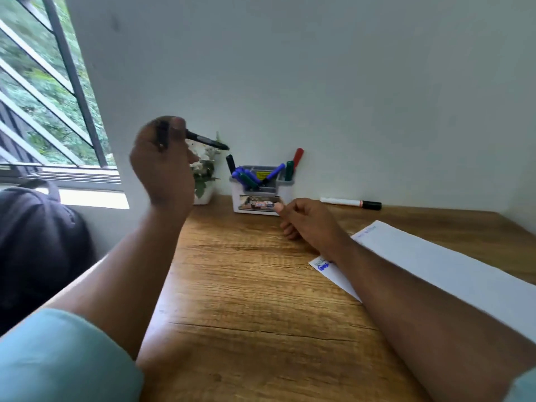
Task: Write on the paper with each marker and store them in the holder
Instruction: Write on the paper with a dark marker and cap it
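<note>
Wooden tabletop (pixel 246 300) against a pale wall, marker in hand.

Nearest, the paper (pixel 435 271) lies flat at the right under the right forearm, some blue writing at its near corner. The right hand (pixel 307 220) rests beyond it, fingers loosely curled and holding nothing. The left hand (pixel 162 163) is raised, its fingers pinched around a black marker (pixel 207 140) pointing toward the holder (pixel 262 198), which stands at the wall with several markers in it. One white marker (pixel 351 203) lies apart at the right. Markers look light, stiff and smooth; a mid-barrel grip should suit.
</note>
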The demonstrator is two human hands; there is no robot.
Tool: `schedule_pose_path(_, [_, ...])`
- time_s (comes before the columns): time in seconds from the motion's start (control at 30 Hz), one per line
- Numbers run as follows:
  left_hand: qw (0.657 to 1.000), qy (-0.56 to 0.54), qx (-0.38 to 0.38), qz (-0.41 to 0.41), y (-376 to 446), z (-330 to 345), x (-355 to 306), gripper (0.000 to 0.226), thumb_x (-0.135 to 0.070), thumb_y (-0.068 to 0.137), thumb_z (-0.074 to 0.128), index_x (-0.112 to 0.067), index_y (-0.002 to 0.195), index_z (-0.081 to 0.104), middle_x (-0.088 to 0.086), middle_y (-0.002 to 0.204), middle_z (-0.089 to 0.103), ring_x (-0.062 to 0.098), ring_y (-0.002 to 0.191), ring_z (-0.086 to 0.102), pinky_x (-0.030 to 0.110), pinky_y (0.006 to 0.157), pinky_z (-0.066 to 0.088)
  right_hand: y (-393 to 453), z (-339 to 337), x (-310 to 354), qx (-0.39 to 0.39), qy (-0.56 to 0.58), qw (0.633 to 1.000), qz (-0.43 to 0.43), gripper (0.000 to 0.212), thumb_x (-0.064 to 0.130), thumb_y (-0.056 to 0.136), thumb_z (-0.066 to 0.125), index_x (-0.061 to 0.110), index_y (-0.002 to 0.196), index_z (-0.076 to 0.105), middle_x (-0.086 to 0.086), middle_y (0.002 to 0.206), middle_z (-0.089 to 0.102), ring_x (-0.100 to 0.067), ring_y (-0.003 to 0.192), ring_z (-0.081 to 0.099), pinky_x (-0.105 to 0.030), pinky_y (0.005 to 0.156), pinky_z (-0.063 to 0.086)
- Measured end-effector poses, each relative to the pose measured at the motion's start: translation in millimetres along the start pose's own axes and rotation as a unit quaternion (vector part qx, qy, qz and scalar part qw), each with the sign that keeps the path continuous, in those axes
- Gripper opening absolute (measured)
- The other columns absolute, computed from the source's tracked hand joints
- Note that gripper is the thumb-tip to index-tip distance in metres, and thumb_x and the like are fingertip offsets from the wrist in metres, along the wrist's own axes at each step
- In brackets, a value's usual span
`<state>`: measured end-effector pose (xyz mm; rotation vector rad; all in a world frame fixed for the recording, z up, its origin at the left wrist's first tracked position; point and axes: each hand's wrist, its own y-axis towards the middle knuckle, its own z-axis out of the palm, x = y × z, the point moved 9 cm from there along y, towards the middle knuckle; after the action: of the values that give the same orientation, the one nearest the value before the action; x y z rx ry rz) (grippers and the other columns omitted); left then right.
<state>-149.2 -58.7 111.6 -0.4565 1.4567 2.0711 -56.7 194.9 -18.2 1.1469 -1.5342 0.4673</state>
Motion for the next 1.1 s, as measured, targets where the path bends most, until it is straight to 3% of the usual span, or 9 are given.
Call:
schedule_pose_path(0.1, [0.998,0.045,0.035,0.017,-2,17,9,0.008,-0.034,0.087,0.064,-0.032,0.08,0.063,-0.01,0.06,0.06,0.021,0.047,0.059,0.036,0.048,0.049,0,-1,0,-0.001,0.0,1.0,-0.001,0.037,0.047,0.084,0.066,0.01,0.085,0.068,-0.008,0.075,0.073,-0.018,0.066,0.069,-0.036,0.069,0.059])
schedule_pose_path(0.17, [0.995,0.074,0.066,0.024,-5,28,15,0.01,-0.034,0.088,0.063,-0.026,0.082,0.064,-0.007,0.063,0.061,0.024,0.049,0.061,0.041,0.05,0.052,1,0,-2,0.002,-0.001,1.0,0.0,0.032,0.044,0.085,0.067,0.012,0.086,0.068,-0.008,0.077,0.073,-0.018,0.067,0.069,-0.034,0.068,0.059])
schedule_pose_path(0.4, [0.976,0.184,0.113,0.019,13,60,20,0.027,-0.034,0.087,0.063,-0.008,0.081,0.068,-0.003,0.069,0.06,0.011,0.065,0.05,0.018,0.06,0.037,1,0,-2,0.003,0.011,1.0,0.0,0.027,0.036,0.085,0.069,0.008,0.089,0.069,-0.01,0.079,0.073,-0.015,0.066,0.067,-0.026,0.063,0.058])
schedule_pose_path(0.47, [0.97,0.206,0.13,0.008,17,68,25,0.03,-0.036,0.088,0.062,-0.007,0.085,0.07,0.006,0.081,0.063,0.014,0.074,0.052,0.023,0.067,0.036,2,0,-2,0.003,0.01,1.0,0.0,0.025,0.034,0.085,0.069,0.009,0.089,0.069,-0.01,0.078,0.073,-0.016,0.066,0.068,-0.027,0.064,0.058])
schedule_pose_path(0.6, [0.969,0.211,0.124,-0.012,24,75,31,0.032,-0.036,0.089,0.063,-0.009,0.103,0.071,0.006,0.109,0.057,0.01,0.099,0.051,0.013,0.083,0.032,3,0,-4,0.001,0.012,1.0,0.002,0.022,0.033,0.084,0.071,0.011,0.089,0.069,-0.011,0.079,0.073,-0.019,0.069,0.069,-0.031,0.066,0.059])
schedule_pose_path(0.67, [0.968,0.218,0.123,-0.012,27,77,33,0.032,-0.038,0.088,0.063,-0.01,0.101,0.072,0.007,0.108,0.064,0.017,0.1,0.056,0.02,0.083,0.036,3,0,-5,0.002,0.014,1.0,0.003,0.021,0.031,0.084,0.071,0.011,0.088,0.069,-0.011,0.08,0.073,-0.018,0.068,0.068,-0.03,0.066,0.059])
schedule_pose_path(0.8, [0.96,0.221,0.171,-0.02,17,86,43,0.026,-0.033,0.086,0.066,-0.008,0.091,0.073,0.009,0.084,0.069,0.021,0.08,0.059,0.029,0.076,0.044,3,0,-4,0.007,0.007,1.0,-0.004,0.021,0.029,0.085,0.071,0.009,0.089,0.069,-0.012,0.08,0.072,-0.016,0.067,0.067,-0.03,0.067,0.059])
schedule_pose_path(0.93, [0.952,0.208,0.209,-0.079,4,86,65,0.03,-0.022,0.081,0.072,-0.019,0.111,0.066,0.005,0.09,0.066,0.016,0.086,0.062,0.026,0.082,0.049,3,-1,-4,0.008,0.0,1.0,-0.002,0.019,0.027,0.085,0.071,0.008,0.09,0.069,-0.01,0.08,0.072,-0.014,0.067,0.067,-0.027,0.065,0.058])
schedule_pose_path(1.1, [0.924,0.275,0.258,-0.064,-2,95,66,0.022,-0.019,0.085,0.066,-0.01,0.104,0.072,0.007,0.104,0.071,0.021,0.1,0.065,0.036,0.093,0.051,3,0,-5,0.007,-0.002,1.0,0.004,0.019,0.025,0.086,0.071,0.008,0.092,0.069,-0.01,0.081,0.072,-0.013,0.066,0.067,-0.026,0.065,0.057])
